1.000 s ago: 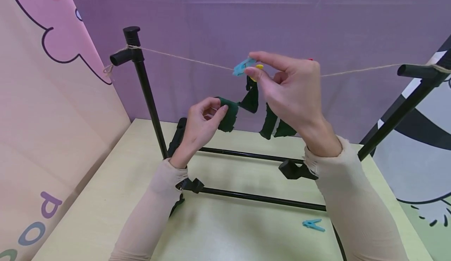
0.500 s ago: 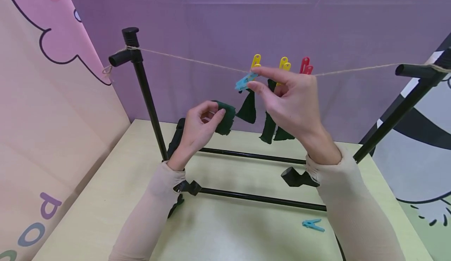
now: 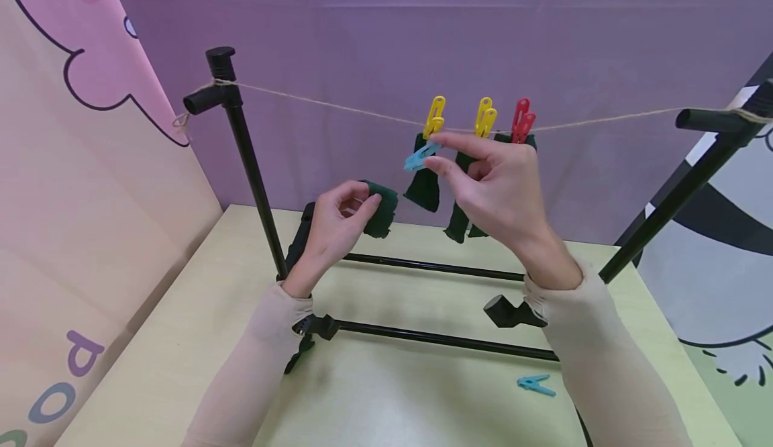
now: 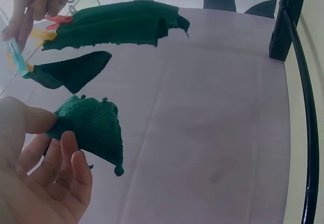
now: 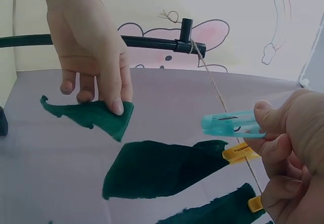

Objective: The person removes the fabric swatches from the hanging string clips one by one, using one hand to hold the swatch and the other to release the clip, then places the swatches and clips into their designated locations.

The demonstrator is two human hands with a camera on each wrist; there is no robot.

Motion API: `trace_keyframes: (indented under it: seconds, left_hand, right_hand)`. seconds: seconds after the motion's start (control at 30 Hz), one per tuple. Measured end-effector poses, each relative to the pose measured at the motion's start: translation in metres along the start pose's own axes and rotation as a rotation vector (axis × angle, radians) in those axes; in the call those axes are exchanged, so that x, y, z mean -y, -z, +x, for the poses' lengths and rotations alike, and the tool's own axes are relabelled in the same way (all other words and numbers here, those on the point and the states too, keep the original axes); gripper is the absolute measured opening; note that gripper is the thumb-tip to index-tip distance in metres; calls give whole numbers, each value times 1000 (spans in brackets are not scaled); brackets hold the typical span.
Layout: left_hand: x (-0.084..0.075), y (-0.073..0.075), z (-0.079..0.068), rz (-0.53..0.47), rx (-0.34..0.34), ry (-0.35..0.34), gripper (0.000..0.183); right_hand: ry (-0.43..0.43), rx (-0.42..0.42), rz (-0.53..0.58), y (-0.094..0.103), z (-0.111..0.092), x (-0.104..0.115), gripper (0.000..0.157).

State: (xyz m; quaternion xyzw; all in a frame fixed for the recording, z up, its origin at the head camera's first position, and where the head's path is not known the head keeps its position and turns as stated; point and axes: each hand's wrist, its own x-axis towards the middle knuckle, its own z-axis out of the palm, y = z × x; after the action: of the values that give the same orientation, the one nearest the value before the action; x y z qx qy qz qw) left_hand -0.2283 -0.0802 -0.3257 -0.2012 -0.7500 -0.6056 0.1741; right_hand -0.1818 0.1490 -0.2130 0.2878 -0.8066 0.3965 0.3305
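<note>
My left hand (image 3: 329, 229) pinches a small dark green cloth piece (image 3: 383, 213) between thumb and fingers, below the string. In the left wrist view this cloth (image 4: 96, 125) has ragged edges and hangs away from the fingertips. My right hand (image 3: 504, 188) holds a light blue clothespin (image 3: 415, 159) by its handle end, thumb and index finger on it. It is in front of a green cloth (image 3: 425, 192) that hangs from the string by a yellow clothespin (image 3: 434, 117). The right wrist view shows the blue clothespin (image 5: 215, 124) with no cloth in it.
The string (image 3: 338, 107) runs between two black posts (image 3: 250, 158). Another yellow pair (image 3: 485, 119) and red clothespins (image 3: 522, 123) hold more green cloth, partly behind my right hand. Black frame bars (image 3: 423, 334) cross the table (image 3: 386, 393), where another blue clothespin (image 3: 535, 384) lies.
The right hand has lowered with the blue clothespin from the string's height to below it, uncovering the yellow and red clothespins. The left hand has sunk slightly with its cloth.
</note>
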Motion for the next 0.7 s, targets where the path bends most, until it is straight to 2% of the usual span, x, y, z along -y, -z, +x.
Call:
trace_keyframes:
  seconds: [0.27, 0.7]
  left_hand:
    - [9, 4, -7, 38, 10, 37, 19]
    - [20, 2, -19, 55, 48, 74, 19]
  right_hand:
    - [-40, 42, -12, -2, -9, -6, 27]
    - [-42, 88, -15, -5, -20, -14, 28]
